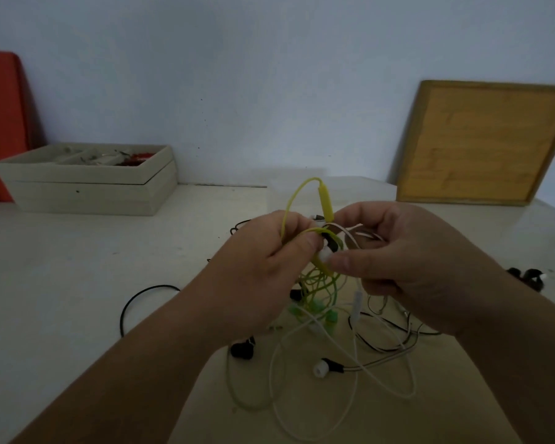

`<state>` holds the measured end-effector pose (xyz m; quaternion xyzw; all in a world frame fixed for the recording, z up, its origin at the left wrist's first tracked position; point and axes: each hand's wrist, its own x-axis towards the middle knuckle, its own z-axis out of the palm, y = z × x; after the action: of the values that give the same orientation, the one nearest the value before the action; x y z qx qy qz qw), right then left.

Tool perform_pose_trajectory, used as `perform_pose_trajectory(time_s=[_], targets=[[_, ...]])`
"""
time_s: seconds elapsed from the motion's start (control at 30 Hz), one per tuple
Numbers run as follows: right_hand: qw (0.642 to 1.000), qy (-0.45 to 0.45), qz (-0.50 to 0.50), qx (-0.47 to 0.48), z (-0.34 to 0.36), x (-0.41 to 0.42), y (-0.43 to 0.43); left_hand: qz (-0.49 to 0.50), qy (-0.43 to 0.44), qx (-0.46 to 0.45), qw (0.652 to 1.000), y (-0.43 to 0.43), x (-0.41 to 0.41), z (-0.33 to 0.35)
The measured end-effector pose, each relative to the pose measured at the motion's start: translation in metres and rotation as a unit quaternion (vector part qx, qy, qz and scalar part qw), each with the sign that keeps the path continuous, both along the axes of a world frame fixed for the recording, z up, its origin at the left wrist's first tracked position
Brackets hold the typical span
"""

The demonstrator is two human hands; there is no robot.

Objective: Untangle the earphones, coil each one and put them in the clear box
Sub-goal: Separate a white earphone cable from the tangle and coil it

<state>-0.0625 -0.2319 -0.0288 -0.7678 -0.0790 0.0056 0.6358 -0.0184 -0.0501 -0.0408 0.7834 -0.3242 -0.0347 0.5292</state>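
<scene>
Above the bench, the left hand pinches the yellow-green cable at the knot, thumb against curled fingers. Between the two grips sits a white earbud, which the right hand pinches from the other side. Below them the tangle of earphones hangs straight down onto the bench (loose ends sprawl toward the person), so the next pull probably wants to go sideways. Just beyond, nearer the right hand, stands the clear box.

Single head-worn wide-angle view. Faces forward and down across the table to the wall at its far edge. Close in, mid-frame: left hand, right hand. Picture dim, probably underexposed.
</scene>
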Motion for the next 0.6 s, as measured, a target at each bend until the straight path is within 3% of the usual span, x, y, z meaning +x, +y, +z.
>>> perform_pose_trajectory(time_s=[0.33,0.6], targets=[[0.993,-0.072,-0.073,-0.059,0.003,-0.002,0.006,-0.058,0.066,-0.074,0.993,0.006,0.007,-0.001],[0.996,-0.066,-0.051,-0.021,0.003,-0.003,0.005,-0.077,0.093,-0.115,0.986,0.011,0.011,-0.001]])
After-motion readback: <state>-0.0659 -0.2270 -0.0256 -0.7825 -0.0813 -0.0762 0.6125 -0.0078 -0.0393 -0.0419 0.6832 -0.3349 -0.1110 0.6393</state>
